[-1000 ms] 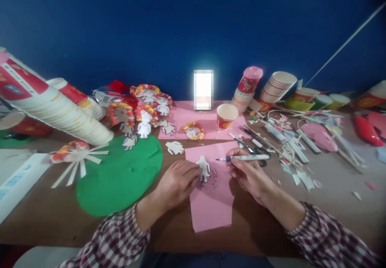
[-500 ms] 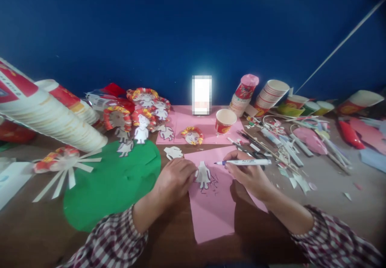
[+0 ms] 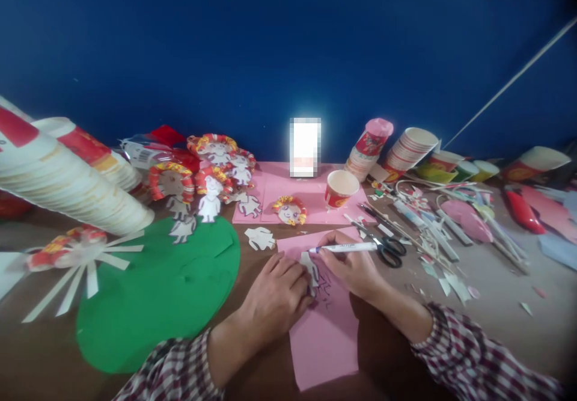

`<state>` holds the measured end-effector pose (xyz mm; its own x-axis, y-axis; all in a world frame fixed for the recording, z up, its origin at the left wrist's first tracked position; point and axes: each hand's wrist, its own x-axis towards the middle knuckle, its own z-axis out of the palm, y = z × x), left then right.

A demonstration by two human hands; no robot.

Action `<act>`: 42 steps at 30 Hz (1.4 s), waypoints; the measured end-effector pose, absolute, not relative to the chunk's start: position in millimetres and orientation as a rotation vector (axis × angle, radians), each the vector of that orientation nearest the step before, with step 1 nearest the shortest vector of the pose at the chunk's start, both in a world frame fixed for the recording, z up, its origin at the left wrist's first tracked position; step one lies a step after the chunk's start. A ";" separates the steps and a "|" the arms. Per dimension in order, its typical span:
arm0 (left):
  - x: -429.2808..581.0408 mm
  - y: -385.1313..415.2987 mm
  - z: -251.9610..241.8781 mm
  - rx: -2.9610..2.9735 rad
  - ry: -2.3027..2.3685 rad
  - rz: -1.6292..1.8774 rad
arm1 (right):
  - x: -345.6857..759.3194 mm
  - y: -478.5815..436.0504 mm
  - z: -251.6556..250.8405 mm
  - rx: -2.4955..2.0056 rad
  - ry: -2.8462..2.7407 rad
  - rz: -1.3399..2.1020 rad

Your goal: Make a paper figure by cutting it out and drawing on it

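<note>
A white paper figure cutout [image 3: 308, 264] lies on a pink paper sheet [image 3: 322, 353] that has dark pen strokes on it. Bent and close together, the fingers of my left hand [image 3: 282, 290] press the cutout down, covering its left and lower parts. In my right hand [image 3: 354, 272] is a white marker [image 3: 349, 247], uncapped, its dark tip at the cutout's top edge. Just behind the left hand rests another white cutout [image 3: 259, 238]. Black-handled scissors [image 3: 391, 249] lie beyond the right hand.
A green paper circle [image 3: 157, 287] lies at left, near stacked paper cups [image 3: 76, 184]. Several red-and-yellow-haired dolls [image 3: 211, 178] stand behind it. One paper cup [image 3: 341, 189] and a doll face [image 3: 288, 210] sit on pink paper at the back. Scraps and sticks [image 3: 433, 238] clutter the right.
My left hand has slid right and over the cutout, covering more of it. My right hand has brought the marker left, its tip now at the cutout's top. The view has shifted slightly.
</note>
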<state>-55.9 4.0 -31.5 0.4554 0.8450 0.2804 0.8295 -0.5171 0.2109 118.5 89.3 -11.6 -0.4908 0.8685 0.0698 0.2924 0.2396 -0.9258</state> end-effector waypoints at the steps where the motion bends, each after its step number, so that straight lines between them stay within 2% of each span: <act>1: -56.3 3.8 -32.6 2.637 1.518 0.547 | 117.7 88.6 -13.5 -1.062 -1.915 1.241; 7: -57.9 1.7 -32.9 2.618 1.521 0.558 | 117.3 87.2 -27.8 -1.043 -1.946 1.209; 13: -54.6 -1.6 -26.4 2.608 1.553 0.406 | 117.2 87.9 -33.8 -1.054 -2.032 1.086; 42: -51.9 -5.6 -30.3 2.543 1.601 0.468 | 115.6 90.1 -30.7 -1.032 -2.221 1.051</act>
